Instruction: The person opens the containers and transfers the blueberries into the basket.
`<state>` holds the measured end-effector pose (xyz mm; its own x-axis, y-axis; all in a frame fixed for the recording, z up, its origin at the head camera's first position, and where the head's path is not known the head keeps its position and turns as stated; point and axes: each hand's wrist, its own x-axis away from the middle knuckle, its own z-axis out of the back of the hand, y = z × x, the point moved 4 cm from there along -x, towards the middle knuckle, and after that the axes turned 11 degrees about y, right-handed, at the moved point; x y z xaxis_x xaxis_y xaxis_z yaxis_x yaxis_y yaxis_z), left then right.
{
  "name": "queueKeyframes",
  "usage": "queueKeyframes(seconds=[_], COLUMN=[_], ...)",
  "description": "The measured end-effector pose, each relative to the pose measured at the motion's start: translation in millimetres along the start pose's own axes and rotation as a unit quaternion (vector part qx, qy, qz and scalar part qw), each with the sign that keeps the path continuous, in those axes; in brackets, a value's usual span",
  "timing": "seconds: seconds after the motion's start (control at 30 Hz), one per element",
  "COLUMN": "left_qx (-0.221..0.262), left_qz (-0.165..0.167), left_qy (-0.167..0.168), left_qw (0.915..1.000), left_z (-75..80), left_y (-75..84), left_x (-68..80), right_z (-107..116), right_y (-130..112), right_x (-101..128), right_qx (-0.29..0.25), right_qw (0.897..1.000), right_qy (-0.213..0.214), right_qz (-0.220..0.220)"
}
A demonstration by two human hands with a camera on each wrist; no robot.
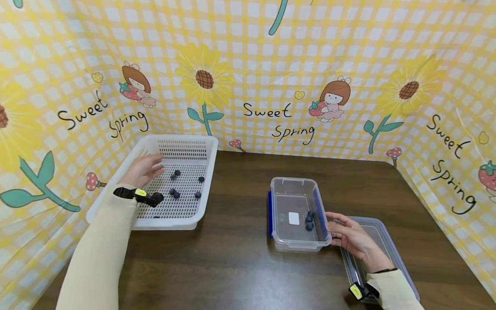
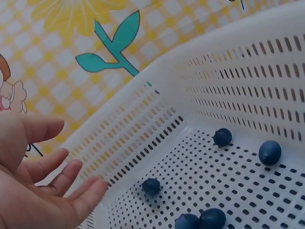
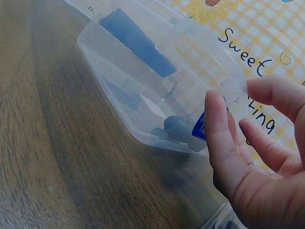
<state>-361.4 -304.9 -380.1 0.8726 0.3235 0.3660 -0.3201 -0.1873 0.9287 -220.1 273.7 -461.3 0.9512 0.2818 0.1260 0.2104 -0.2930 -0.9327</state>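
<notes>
Inside the white perforated basket, my left hand hovers toward the left with loosely bent fingers and nothing between them. Several blueberries lie scattered on the basket floor, to the right of that hand. The left wrist view shows the fingers apart from the nearest blueberry. Along the right side of a clear lidless plastic container, my right hand has its fingers at the wall, by a blue latch. Several blueberries cluster in the container near that side.
A clear lid lies on the brown table at the right, partly under my right hand and wrist. Another blue latch hangs on the container's left side. A yellow checked cloth walls off the back and sides.
</notes>
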Motion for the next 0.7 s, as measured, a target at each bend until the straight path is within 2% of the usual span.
queueKeyframes(seconds=[0.13,0.23,0.4,0.53,0.7], left_qx=[-0.010,-0.003,0.006,0.022,0.010], left_qz=[0.013,0.004,-0.017,-0.023,-0.044], left_qy=[-0.010,-0.036,-0.088,-0.117,-0.150], left_qw=[0.9998,0.9993,0.9960,0.9926,0.9876], left_z=[-4.2,-14.9,-46.6,-70.0,-102.0], left_y=[0.1,4.4,16.9,26.1,28.5], left_x=[2.6,7.8,22.4,35.6,54.5], right_z=[-0.3,-0.2,1.2,1.3,1.1], right_y=[-0.2,-1.1,-2.3,-2.4,-1.2], right_x=[-0.3,-0.1,-0.5,-1.2,0.1], right_qx=[0.003,0.006,0.004,0.000,0.010], right_qw=[1.000,1.000,1.000,1.000,1.000], right_qy=[-0.001,-0.001,-0.004,-0.008,-0.001], right_qz=[0.000,0.001,0.006,0.009,0.003])
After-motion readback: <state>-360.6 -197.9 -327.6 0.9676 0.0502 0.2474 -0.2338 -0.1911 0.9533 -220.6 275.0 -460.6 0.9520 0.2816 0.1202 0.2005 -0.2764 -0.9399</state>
